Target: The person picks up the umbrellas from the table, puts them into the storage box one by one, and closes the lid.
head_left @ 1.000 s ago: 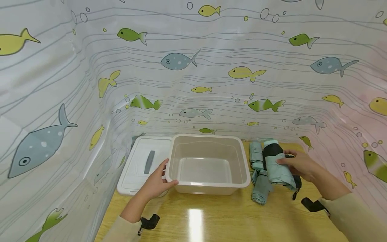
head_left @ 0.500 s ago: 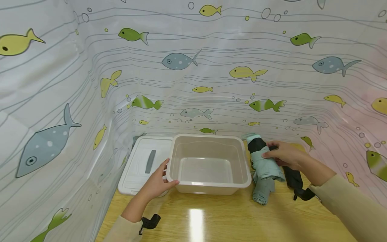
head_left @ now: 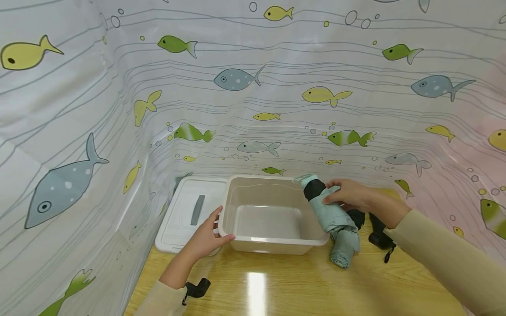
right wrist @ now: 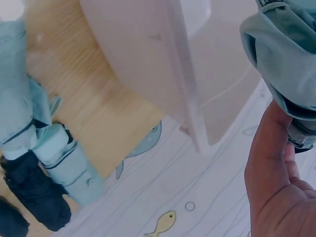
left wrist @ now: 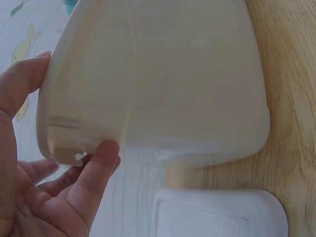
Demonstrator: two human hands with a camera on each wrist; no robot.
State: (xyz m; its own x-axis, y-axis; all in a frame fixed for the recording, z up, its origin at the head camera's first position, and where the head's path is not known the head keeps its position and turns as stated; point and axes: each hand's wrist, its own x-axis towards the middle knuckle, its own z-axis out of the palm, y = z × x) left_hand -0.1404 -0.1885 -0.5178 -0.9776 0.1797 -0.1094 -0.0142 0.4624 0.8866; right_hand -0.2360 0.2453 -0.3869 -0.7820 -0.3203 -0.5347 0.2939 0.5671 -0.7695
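Observation:
My right hand [head_left: 349, 193] holds a folded pale-teal umbrella [head_left: 330, 213] with a black band and a cord loop at its upper end. The umbrella slants over the right end of a beige plastic storage box [head_left: 272, 246], and in the right wrist view its loose fabric [right wrist: 281, 59] hangs above the thumb. At the box's left end, my left hand [head_left: 207, 237] grips the rim; the left wrist view shows fingers [left wrist: 96, 173] on both sides of the box wall [left wrist: 192, 84]. Nothing lies inside the box.
Right of the box lie a grey-green folded umbrella [head_left: 345, 252] and black ones [head_left: 378, 226], partly hidden by the right arm. A white lid [head_left: 178, 219] with a grey handle lies at the left. Fish-print sheeting [head_left: 253, 131] encloses the wooden table [head_left: 292, 285].
The right hand has carried the pale-teal umbrella leftward from the group of umbrellas to the box's right rim. The left hand keeps its hold on the box.

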